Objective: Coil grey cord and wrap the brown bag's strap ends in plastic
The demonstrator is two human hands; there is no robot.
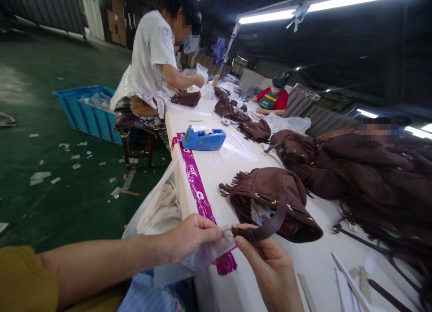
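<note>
left hand gripped film over strap end | right hand pinched strap, seemingly steadying it | bag lay at 12 o'clock

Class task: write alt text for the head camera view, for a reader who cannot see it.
The left hand pinches clear plastic film at the strap end held by the right hand; the strap leads to a brown fringed bag on a white table.

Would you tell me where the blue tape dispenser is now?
In the head view, the blue tape dispenser sits on the white table near its left edge, beside the purple tape strip, beyond the fringed brown bag.
</note>
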